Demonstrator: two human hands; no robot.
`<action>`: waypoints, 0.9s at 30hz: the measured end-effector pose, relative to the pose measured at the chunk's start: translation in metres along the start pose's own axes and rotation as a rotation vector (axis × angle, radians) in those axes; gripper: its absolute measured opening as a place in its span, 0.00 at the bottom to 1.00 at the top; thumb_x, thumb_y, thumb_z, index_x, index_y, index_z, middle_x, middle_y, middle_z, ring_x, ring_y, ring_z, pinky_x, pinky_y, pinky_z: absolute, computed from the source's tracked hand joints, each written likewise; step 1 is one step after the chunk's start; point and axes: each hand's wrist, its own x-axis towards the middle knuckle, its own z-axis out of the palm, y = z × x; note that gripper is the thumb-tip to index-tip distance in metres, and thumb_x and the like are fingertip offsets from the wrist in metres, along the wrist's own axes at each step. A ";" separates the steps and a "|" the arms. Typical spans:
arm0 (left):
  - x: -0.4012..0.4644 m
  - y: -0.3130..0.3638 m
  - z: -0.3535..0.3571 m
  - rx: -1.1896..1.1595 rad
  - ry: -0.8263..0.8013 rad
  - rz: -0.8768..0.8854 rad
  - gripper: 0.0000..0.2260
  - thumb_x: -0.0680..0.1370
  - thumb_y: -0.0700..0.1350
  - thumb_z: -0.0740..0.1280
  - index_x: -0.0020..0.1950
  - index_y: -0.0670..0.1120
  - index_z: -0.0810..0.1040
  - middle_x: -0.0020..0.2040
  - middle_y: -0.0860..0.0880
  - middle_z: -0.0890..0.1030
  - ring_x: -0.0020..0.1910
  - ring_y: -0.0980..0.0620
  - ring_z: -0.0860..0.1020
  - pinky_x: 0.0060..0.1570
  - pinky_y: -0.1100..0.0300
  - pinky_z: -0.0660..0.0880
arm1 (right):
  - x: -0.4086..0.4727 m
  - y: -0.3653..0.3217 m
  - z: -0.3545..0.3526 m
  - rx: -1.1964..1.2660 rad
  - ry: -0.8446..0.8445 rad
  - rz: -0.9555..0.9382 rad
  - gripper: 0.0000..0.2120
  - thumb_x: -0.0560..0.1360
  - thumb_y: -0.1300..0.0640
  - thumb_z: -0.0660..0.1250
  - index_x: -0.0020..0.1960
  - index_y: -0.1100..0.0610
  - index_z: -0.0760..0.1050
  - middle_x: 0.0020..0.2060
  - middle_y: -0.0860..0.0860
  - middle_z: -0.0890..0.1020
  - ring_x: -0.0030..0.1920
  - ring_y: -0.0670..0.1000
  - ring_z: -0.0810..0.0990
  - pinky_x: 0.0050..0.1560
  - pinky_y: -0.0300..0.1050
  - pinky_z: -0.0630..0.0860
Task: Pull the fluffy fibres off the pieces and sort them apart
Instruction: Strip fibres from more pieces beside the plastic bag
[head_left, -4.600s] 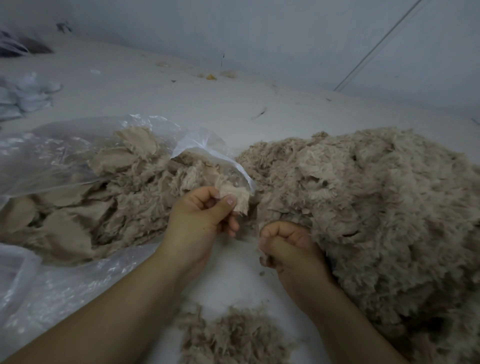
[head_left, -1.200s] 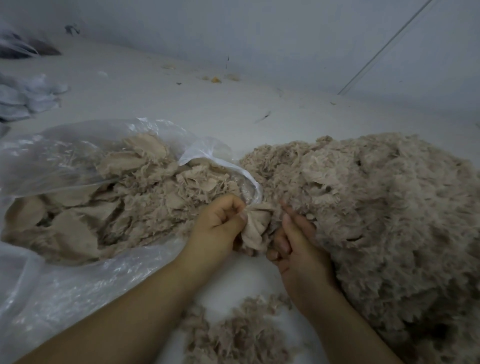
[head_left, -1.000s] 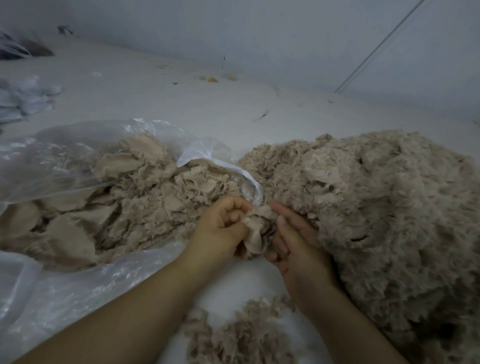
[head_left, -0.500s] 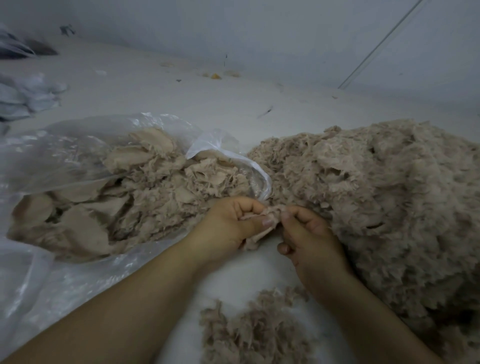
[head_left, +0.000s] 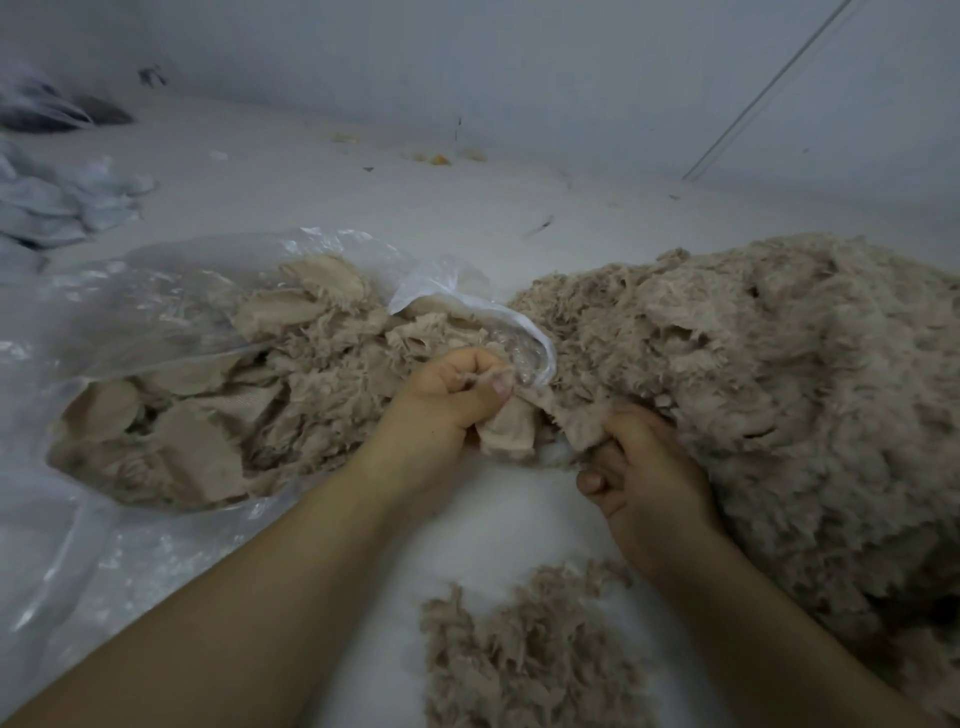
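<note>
While the left hand (head_left: 447, 400) pinches a beige piece (head_left: 509, 428) mid-frame, the right hand (head_left: 644, 467) grips its fluffy edge (head_left: 576, 421) — both closed tight.

The right hand (head_left: 647, 475) now grips the fluffy edge and draws apart from the left hand (head_left: 447, 402), stretching the piece (head_left: 511, 428) between them.

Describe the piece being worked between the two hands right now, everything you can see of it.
The piece is a small beige scrap, fabric-like, with a smooth woven-looking face toward the camera and fluffy fibres along its right side. It hangs crumpled above the white surface, just outside the mouth of the clear plastic bag. The left hand pinches its top between thumb and fingers; the right hand grips the fluffy edge from below.
</note>
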 end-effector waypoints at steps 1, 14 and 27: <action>-0.001 -0.001 0.002 -0.042 -0.015 -0.009 0.07 0.75 0.41 0.66 0.37 0.46 0.76 0.32 0.44 0.73 0.32 0.47 0.70 0.36 0.54 0.67 | -0.001 -0.001 0.000 -0.020 -0.010 0.000 0.21 0.80 0.64 0.60 0.29 0.51 0.68 0.22 0.46 0.63 0.22 0.43 0.59 0.25 0.37 0.59; -0.008 -0.001 0.016 -0.222 -0.273 -0.073 0.05 0.77 0.37 0.65 0.41 0.43 0.75 0.29 0.45 0.77 0.27 0.48 0.73 0.32 0.54 0.78 | 0.002 0.007 -0.011 -0.326 -0.235 -0.120 0.18 0.75 0.66 0.69 0.55 0.44 0.82 0.41 0.60 0.83 0.33 0.53 0.74 0.38 0.50 0.76; -0.004 -0.001 0.019 0.475 0.010 -0.232 0.15 0.72 0.48 0.73 0.44 0.44 0.69 0.27 0.45 0.72 0.18 0.49 0.70 0.24 0.53 0.75 | 0.002 0.006 -0.010 -0.322 -0.252 -0.067 0.16 0.78 0.66 0.62 0.51 0.48 0.84 0.39 0.57 0.84 0.36 0.52 0.77 0.33 0.41 0.76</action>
